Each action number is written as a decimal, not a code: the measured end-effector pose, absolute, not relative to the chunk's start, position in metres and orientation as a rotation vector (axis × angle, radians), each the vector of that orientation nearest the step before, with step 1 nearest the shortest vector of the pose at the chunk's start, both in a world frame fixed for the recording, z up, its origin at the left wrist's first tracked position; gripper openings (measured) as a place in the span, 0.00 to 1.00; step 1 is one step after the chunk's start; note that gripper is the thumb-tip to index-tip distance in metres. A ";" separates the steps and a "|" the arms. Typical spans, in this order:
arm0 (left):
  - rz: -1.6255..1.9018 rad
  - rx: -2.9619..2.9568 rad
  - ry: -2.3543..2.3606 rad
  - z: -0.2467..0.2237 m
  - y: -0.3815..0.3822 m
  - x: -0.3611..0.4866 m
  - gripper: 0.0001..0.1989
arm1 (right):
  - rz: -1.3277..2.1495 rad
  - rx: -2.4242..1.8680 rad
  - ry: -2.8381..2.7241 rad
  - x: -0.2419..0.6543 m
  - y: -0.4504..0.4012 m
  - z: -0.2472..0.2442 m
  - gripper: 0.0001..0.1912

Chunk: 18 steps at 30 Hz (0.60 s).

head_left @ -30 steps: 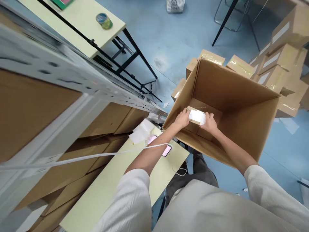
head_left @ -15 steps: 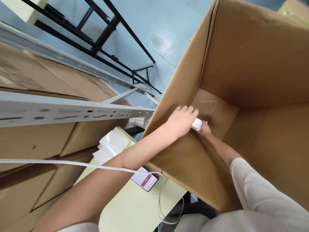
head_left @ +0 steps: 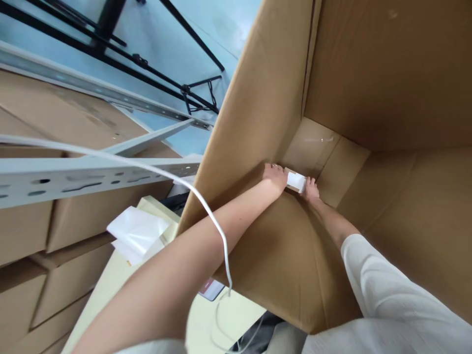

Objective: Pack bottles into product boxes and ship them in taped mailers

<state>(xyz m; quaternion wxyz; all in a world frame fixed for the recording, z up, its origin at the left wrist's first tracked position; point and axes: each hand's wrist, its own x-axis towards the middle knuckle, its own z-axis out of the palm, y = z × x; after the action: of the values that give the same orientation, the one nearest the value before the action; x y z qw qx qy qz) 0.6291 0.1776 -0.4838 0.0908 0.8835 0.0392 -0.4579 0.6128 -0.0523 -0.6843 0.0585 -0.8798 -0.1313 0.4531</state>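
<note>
Deep inside a large open cardboard box point(head_left: 391, 73), both my hands are on a small brown box with a white label point(head_left: 296, 181). My left hand point(head_left: 276, 176) grips its left end, fingers curled over it. At the right end, my right hand point(head_left: 310, 190) has its fingers closed round the edge. The small box lies level between the hands, low in the near left corner of the carton. Whether it touches the carton's bottom is hard to tell.
A white cable point(head_left: 206, 209) hangs across my left forearm. Left of the carton are a pale table point(head_left: 106, 285) with white plastic bags point(head_left: 138, 231), a partly covered phone point(head_left: 212, 289), a grey metal rack point(head_left: 92, 178) and stacked cartons point(head_left: 84, 211). Black metal frames point(head_left: 110, 24) stand on the blue floor.
My left hand has gone deeper into the carton, down to the small box's left end. More of the white label now shows. The view has shifted, and the cable lies further across my arm.
</note>
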 end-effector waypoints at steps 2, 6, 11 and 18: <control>-1.392 2.534 0.091 -0.511 0.174 0.644 0.29 | 1.350 -2.661 -0.392 0.613 -0.055 -0.678 0.58; -1.589 2.412 0.117 -0.565 0.171 0.650 0.32 | 1.314 -2.657 -0.415 0.616 -0.060 -0.685 0.57; -1.640 2.310 0.166 -0.627 0.152 0.630 0.35 | 1.318 -2.653 -0.409 0.617 -0.060 -0.718 0.59; -1.634 2.272 0.167 -0.674 0.146 0.606 0.30 | 1.426 -2.548 -0.401 0.606 -0.051 -0.770 0.62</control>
<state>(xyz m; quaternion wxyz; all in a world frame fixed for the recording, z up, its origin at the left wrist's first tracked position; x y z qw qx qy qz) 0.6055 0.1458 -0.6741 0.1679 0.7989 0.0587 -0.5746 0.6060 -0.0514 -0.7697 0.0971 -0.8604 -0.1355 0.4816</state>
